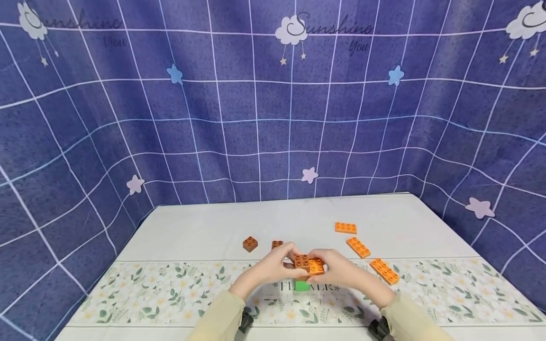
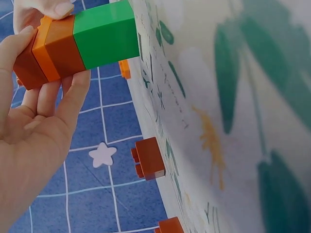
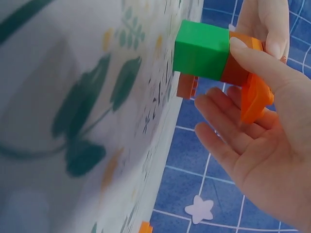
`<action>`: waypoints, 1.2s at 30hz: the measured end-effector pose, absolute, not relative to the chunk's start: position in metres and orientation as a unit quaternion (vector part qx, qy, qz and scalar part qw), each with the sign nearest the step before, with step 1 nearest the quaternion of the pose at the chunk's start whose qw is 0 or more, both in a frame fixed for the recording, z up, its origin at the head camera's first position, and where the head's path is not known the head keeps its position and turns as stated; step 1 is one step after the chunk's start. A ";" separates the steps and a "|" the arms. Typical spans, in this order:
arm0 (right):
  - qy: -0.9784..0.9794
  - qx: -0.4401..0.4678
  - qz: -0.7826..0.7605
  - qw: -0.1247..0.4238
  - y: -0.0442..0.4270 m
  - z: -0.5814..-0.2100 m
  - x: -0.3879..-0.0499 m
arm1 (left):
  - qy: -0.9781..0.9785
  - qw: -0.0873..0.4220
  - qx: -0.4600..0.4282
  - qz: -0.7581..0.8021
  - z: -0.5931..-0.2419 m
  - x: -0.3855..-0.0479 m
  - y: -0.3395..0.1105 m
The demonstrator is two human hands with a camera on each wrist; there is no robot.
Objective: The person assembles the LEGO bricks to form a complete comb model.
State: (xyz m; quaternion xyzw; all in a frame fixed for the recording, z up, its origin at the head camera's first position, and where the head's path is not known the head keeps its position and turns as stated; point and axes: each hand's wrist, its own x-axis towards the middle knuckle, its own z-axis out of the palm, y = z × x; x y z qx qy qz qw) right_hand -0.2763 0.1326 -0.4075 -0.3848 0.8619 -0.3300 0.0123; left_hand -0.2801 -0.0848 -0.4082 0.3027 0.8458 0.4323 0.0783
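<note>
Green, brown and orange toy bricks, one stack (image 2: 65, 46): upright on the floral strip (image 1: 179, 289) of the table (image 1: 204, 227), about midway between left and right edges. Order from base: green block (image 1: 302, 285), brown block (image 3: 236, 63), flat orange brick (image 1: 316, 266) overhanging right, second brown block (image 1: 302, 260). Left hand (image 1: 275, 263): pinching the stack's upper part. Right hand (image 1: 336, 268): grasping the stack from the right, thumb against the lower brown. Loose brown bricks (image 1: 250, 244), two: one just beyond the left hand, one farther left. Loose orange bricks (image 1: 358, 247), three: spaced at right, inside the edge. Broad white cloth separates them from the far curtain (image 1: 273, 132).
</note>
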 end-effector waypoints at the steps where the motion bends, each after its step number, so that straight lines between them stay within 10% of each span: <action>1: 0.865 -0.380 -0.327 0.014 0.134 -0.407 -0.277 | 0.848 0.078 0.300 0.429 -0.408 -0.280 -0.085; 21: 0.885 -0.346 -0.310 0.029 0.163 -0.406 -0.278 | 0.858 0.082 0.284 0.419 -0.410 -0.281 -0.083; 36: 0.899 -0.331 -0.280 -0.057 0.197 -0.400 -0.278 | 0.868 0.080 0.286 0.397 -0.410 -0.280 -0.085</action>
